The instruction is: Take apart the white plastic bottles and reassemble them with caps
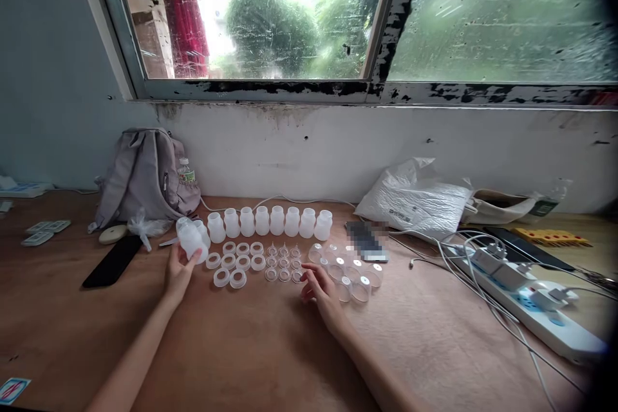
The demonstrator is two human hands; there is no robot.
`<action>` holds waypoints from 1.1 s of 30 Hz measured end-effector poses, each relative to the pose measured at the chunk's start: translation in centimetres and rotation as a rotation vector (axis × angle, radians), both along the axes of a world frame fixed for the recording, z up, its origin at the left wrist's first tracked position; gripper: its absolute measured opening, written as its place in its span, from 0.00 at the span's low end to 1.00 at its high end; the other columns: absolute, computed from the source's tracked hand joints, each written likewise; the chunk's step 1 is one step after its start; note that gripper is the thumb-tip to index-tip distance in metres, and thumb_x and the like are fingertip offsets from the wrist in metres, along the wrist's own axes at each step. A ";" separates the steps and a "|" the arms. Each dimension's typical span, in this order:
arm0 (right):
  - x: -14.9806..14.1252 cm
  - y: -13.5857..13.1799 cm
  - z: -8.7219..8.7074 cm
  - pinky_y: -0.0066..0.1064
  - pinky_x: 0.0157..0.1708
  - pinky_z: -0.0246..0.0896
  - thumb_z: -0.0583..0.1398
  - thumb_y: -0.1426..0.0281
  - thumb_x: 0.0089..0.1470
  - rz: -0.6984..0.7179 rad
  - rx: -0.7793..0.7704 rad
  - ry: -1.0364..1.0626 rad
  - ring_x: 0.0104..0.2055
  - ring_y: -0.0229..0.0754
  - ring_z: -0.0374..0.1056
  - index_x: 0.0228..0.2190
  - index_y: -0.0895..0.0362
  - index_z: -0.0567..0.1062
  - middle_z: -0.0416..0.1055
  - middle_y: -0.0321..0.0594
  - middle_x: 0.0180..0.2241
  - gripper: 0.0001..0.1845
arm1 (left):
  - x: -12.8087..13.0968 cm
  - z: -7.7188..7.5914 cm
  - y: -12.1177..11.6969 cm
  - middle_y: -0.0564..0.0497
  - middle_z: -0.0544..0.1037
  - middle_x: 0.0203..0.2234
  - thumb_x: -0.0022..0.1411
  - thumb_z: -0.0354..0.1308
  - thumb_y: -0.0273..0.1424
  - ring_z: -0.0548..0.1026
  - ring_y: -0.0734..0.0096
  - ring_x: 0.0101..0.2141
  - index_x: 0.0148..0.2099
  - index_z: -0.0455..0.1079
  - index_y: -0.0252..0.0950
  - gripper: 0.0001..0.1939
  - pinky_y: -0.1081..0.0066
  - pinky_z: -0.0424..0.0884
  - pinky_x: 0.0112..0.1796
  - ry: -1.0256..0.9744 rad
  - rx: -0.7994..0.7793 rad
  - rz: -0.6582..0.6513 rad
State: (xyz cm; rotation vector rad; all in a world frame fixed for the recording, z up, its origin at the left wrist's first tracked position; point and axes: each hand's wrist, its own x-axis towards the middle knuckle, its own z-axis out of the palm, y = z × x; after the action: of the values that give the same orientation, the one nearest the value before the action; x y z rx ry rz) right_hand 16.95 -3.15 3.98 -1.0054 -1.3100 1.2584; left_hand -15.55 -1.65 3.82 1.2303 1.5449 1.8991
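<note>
My left hand is closed around a frosted white baby bottle, which leans to the left at the left end of a row. Several similar upright bottles form that row. In front of them lie white screw rings and small clear silicone nipples in short columns. Loosely bent, with its fingers apart, my right hand is beside the rightmost nipples; nothing shows in it. Clear domed caps stand in a group just right of that hand.
A black phone and a grey backpack are at left. Behind the caps lies another phone, partly pixelated. A silver plastic bag rests against the wall. Cables run to a white power strip at right.
</note>
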 end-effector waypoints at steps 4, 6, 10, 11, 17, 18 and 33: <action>-0.3 0.2 -0.5 0.26 0.17 0.59 0.53 0.55 0.49 0.016 -0.003 -0.030 0.20 0.34 0.61 0.37 0.55 0.65 0.63 0.35 0.27 0.19 | -4.2 -2.5 0.4 0.44 0.69 0.42 0.43 0.60 0.38 0.70 0.58 0.42 0.49 0.59 0.36 0.29 0.59 0.65 0.43 0.126 -0.151 0.107; -0.3 0.3 -0.7 0.26 0.17 0.59 0.53 0.55 0.48 0.016 0.004 -0.054 0.20 0.33 0.61 0.38 0.56 0.65 0.63 0.35 0.27 0.19 | -5.1 -3.5 0.6 0.44 0.69 0.41 0.43 0.60 0.38 0.70 0.58 0.41 0.49 0.58 0.36 0.30 0.58 0.66 0.43 0.152 -0.167 0.143; -0.2 0.4 -1.0 0.26 0.16 0.59 0.54 0.56 0.49 0.007 0.019 -0.079 0.19 0.33 0.61 0.39 0.56 0.63 0.63 0.35 0.27 0.19 | -5.4 -4.6 1.2 0.43 0.69 0.43 0.44 0.59 0.38 0.70 0.58 0.41 0.50 0.57 0.36 0.30 0.58 0.66 0.43 0.193 -0.143 0.208; -0.2 0.5 -1.0 0.26 0.16 0.59 0.54 0.56 0.49 0.004 0.018 -0.080 0.19 0.33 0.61 0.39 0.56 0.63 0.62 0.35 0.27 0.19 | -5.3 -4.7 1.3 0.42 0.68 0.43 0.44 0.59 0.38 0.70 0.57 0.41 0.50 0.57 0.36 0.30 0.58 0.67 0.43 0.202 -0.143 0.217; -0.2 0.5 -1.5 0.25 0.16 0.59 0.55 0.56 0.48 -0.002 0.032 -0.095 0.19 0.33 0.62 0.37 0.56 0.62 0.63 0.34 0.27 0.19 | -4.5 -3.6 1.0 0.39 0.65 0.45 0.42 0.60 0.38 0.68 0.55 0.43 0.51 0.55 0.35 0.34 0.56 0.66 0.43 0.236 -0.151 0.269; -0.2 0.6 -1.5 0.25 0.16 0.59 0.55 0.56 0.48 -0.003 0.037 -0.100 0.19 0.33 0.62 0.37 0.56 0.62 0.63 0.35 0.27 0.19 | -4.1 -3.3 0.7 0.38 0.62 0.48 0.41 0.61 0.38 0.67 0.54 0.45 0.53 0.53 0.34 0.36 0.56 0.65 0.43 0.247 -0.133 0.314; -0.2 0.1 -1.9 0.28 0.25 0.59 0.50 0.69 0.51 -0.235 0.423 -0.699 0.24 0.36 0.63 0.30 0.56 0.68 0.66 0.39 0.27 0.08 | 6.7 -2.7 -3.7 0.45 0.66 0.46 0.52 0.55 0.34 0.60 0.53 0.49 0.35 0.69 0.40 0.07 0.55 0.60 0.44 1.185 -0.057 0.043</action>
State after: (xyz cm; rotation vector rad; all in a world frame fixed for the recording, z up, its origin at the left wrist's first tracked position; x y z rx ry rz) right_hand 16.74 -3.03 2.08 -1.2880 -1.8195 0.4126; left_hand -8.88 -5.36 1.13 2.5237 2.0697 1.0634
